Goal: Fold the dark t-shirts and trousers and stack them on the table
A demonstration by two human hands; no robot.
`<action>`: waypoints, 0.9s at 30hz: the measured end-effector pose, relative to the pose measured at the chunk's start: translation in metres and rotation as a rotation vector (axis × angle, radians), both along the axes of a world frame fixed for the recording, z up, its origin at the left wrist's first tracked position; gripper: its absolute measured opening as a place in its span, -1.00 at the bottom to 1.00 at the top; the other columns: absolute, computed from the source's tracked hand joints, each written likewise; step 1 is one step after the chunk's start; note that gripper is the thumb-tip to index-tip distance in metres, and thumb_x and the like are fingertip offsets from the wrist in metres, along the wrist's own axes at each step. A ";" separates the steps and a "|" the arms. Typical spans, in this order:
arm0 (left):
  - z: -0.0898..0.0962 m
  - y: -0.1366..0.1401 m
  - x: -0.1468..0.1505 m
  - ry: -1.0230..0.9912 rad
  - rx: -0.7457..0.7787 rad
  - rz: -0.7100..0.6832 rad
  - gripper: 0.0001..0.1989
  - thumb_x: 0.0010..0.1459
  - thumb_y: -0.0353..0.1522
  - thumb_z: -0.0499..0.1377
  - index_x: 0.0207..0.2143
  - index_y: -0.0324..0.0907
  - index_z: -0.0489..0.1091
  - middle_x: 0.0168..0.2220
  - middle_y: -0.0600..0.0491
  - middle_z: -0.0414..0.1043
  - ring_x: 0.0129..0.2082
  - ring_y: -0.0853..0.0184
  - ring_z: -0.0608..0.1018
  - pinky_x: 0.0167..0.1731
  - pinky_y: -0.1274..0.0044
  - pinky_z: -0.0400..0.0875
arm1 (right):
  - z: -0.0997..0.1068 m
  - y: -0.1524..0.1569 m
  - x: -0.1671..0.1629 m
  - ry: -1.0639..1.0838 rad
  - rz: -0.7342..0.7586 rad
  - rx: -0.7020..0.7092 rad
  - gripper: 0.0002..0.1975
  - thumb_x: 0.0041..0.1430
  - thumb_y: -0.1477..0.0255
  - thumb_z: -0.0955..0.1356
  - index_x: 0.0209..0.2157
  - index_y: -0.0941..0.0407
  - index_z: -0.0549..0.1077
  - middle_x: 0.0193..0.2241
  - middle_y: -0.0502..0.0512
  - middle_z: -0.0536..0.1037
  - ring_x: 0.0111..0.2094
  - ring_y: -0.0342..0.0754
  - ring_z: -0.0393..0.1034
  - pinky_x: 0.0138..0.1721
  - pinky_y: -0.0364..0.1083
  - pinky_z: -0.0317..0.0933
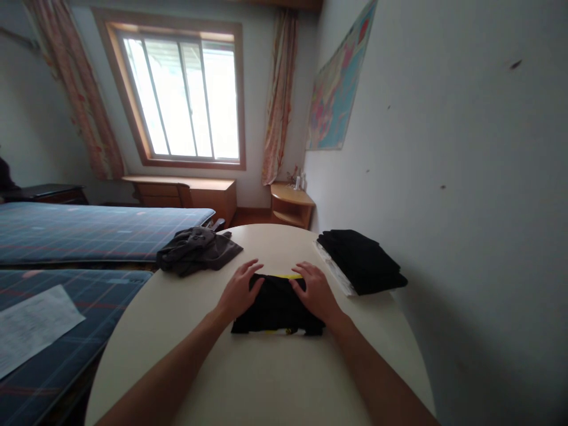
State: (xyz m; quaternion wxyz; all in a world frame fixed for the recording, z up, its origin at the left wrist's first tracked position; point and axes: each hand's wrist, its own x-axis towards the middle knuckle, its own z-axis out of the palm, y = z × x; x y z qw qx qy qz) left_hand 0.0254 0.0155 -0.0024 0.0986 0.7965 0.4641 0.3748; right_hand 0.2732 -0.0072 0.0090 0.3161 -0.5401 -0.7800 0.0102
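Note:
A black garment [277, 305], folded into a flat rectangle, lies on the round cream table [266, 378] in front of me. Bits of yellow and white show along its near and far edges. My left hand [242, 289] rests on its left side, fingers apart and curving over the far left corner. On the opposite side, my right hand [314, 290] lies with spread fingers over the far right corner. Both thumbs point inward across the black cloth. Neither hand visibly grips the fabric.
A crumpled dark grey garment [193, 251] lies at the table's far left. Folded black clothes [359, 260] over something white are stacked at the right, near the wall [479, 236]. Left of the table are plaid mattresses [102, 234], one bearing a paper sheet [38, 325].

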 end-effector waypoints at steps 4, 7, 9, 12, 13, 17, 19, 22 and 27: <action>-0.008 -0.016 0.006 0.322 -0.150 -0.278 -0.39 0.25 -0.13 0.12 0.32 0.08 0.09 0.39 0.00 -0.05 0.38 0.01 0.00 0.29 0.11 -0.05 | -0.006 -0.012 -0.015 -0.161 0.165 -0.227 -0.42 0.30 0.07 0.22 0.28 -0.04 0.21 0.32 0.09 0.18 0.37 0.17 -0.14 0.32 0.20 -0.24; -0.011 -0.019 0.001 0.406 -0.225 -0.332 -0.35 0.21 -0.05 0.14 0.32 0.15 0.09 0.41 0.00 -0.14 0.39 -0.08 -0.11 0.28 0.01 -0.13 | -0.005 -0.016 -0.015 -0.195 0.154 -0.345 -0.40 0.29 -0.02 0.18 0.25 -0.05 0.27 0.31 0.09 0.21 0.34 0.18 -0.05 0.30 0.18 -0.18; -0.006 -0.020 -0.003 0.405 -0.243 -0.380 -0.28 0.11 0.01 0.22 0.30 0.16 0.13 0.42 -0.01 -0.15 0.38 -0.13 -0.12 0.27 -0.03 -0.14 | 0.002 -0.018 -0.014 -0.193 0.121 -0.332 -0.42 0.29 -0.04 0.15 0.17 -0.05 0.37 0.23 0.12 0.33 0.26 0.16 0.11 0.25 0.17 -0.09; 0.007 -0.024 -0.005 0.403 -0.268 -0.483 -0.16 -0.08 0.04 0.34 0.26 0.18 0.20 0.41 0.00 -0.14 0.38 -0.18 -0.12 0.27 -0.04 -0.16 | 0.017 -0.021 -0.015 -0.209 0.022 -0.279 -0.46 0.32 -0.01 0.13 0.09 -0.01 0.44 0.04 0.20 0.52 0.09 0.15 0.34 0.11 0.13 0.07; 0.012 -0.026 -0.005 0.409 -0.278 -0.515 -0.16 -0.11 0.01 0.37 0.24 0.19 0.23 0.41 0.01 -0.13 0.38 -0.18 -0.11 0.27 -0.03 -0.17 | 0.021 -0.022 -0.016 -0.224 -0.025 -0.271 -0.47 0.34 0.02 0.12 0.06 0.02 0.46 -0.02 0.23 0.56 0.02 0.15 0.40 0.07 0.11 0.10; 0.028 -0.034 -0.004 0.459 -0.308 -0.548 -0.26 -0.11 -0.18 0.41 0.17 0.24 0.32 0.40 0.07 -0.09 0.38 -0.15 -0.08 0.28 -0.01 -0.20 | 0.025 -0.023 -0.013 -0.313 -0.221 -0.353 -0.47 0.35 0.08 0.12 -0.18 0.13 0.56 -0.26 0.32 0.63 -0.20 0.13 0.52 -0.10 0.04 0.18; 0.033 -0.036 -0.005 0.471 -0.318 -0.527 -0.29 -0.11 -0.25 0.40 0.15 0.22 0.35 0.40 0.06 -0.07 0.37 -0.13 -0.01 0.29 0.02 -0.15 | 0.022 -0.023 -0.011 -0.319 -0.278 -0.395 -0.47 0.32 0.04 0.16 -0.28 0.14 0.55 -0.29 0.31 0.63 -0.23 0.11 0.52 -0.18 -0.01 0.20; 0.036 -0.037 -0.007 0.457 -0.354 -0.520 -0.32 -0.10 -0.32 0.39 0.14 0.12 0.39 0.39 -0.01 -0.04 0.35 -0.08 0.06 0.29 0.16 0.01 | 0.017 -0.021 -0.007 -0.276 -0.303 -0.427 -0.53 0.26 0.04 0.23 -0.29 0.15 0.52 -0.23 0.28 0.61 -0.21 0.07 0.50 -0.25 -0.08 0.21; 0.034 -0.037 -0.009 0.398 -0.392 -0.575 -0.27 -0.11 -0.32 0.40 0.17 0.06 0.36 0.39 -0.03 -0.04 0.36 -0.07 0.04 0.28 0.20 0.07 | 0.017 -0.019 0.002 -0.105 -0.261 -0.577 -0.52 0.18 0.03 0.31 -0.22 0.21 0.50 -0.26 0.27 0.60 -0.22 0.08 0.49 -0.29 -0.10 0.21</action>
